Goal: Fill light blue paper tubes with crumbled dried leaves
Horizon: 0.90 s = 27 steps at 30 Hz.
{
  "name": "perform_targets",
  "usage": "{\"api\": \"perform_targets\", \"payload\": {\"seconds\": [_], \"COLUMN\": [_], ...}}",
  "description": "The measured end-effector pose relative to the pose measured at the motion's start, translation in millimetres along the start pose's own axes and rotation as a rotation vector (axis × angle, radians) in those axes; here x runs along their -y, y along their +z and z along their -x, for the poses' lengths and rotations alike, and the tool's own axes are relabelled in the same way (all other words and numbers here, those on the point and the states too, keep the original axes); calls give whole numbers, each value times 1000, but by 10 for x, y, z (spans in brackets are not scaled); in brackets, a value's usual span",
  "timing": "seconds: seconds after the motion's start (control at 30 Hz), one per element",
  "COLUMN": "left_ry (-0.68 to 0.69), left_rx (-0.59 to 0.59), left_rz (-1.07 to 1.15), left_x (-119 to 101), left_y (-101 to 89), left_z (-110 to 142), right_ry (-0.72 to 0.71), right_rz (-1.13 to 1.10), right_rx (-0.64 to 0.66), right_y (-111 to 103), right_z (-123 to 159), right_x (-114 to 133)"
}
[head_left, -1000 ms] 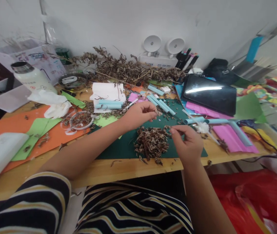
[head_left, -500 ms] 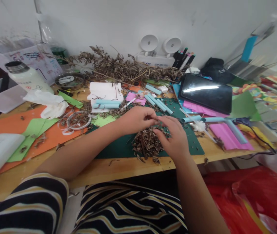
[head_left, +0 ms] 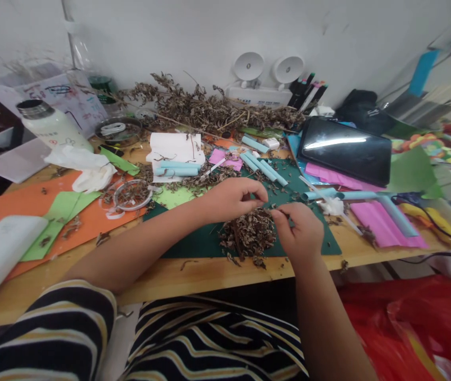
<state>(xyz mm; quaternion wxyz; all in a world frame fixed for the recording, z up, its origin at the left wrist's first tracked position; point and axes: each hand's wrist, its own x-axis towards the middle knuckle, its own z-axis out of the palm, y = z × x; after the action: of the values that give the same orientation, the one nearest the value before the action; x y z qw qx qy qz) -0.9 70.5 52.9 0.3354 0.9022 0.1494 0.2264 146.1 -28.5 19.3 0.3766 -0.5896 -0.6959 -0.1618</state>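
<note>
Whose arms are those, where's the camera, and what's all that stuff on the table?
No robot here! They belong to a person in a striped top, whose head wears the camera, so you look down past their own arms. On the wooden table lie a green mat, blue tubes, a dark tablet and more. The left hand and right hand curl their fingers beside a pile of dried leaves. Whether they pinch a tiny bit is too small to tell.
</note>
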Motion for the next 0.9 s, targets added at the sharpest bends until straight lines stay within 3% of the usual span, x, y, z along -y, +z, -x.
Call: {"api": "perform_targets", "payload": {"seconds": [0.13, 0.27, 0.43, 0.6, 0.73, 0.9], "left_ry": [94, 106, -68, -137, -78, -39], "left_rx": [270, 340, 468, 657, 610, 458], "left_rz": [-179, -244, -384, -405, -446, -502], "left_x": [75, 83, 24, 40, 109, 169], "left_y": [20, -30, -28, 251, 488, 605], "left_z": [-2, 18, 115, 212, 316, 422], "right_ry": [9, 121, 109, 62, -8, -37], "right_rz": [67, 17, 9, 83, 100, 138], "right_rx": [186, 226, 445, 531, 572, 616], "right_y": [55, 54, 49, 157, 223, 232], "right_z": [123, 309, 460, 499, 524, 519], "right_x": [-33, -76, -23, 55, 47, 65]}}
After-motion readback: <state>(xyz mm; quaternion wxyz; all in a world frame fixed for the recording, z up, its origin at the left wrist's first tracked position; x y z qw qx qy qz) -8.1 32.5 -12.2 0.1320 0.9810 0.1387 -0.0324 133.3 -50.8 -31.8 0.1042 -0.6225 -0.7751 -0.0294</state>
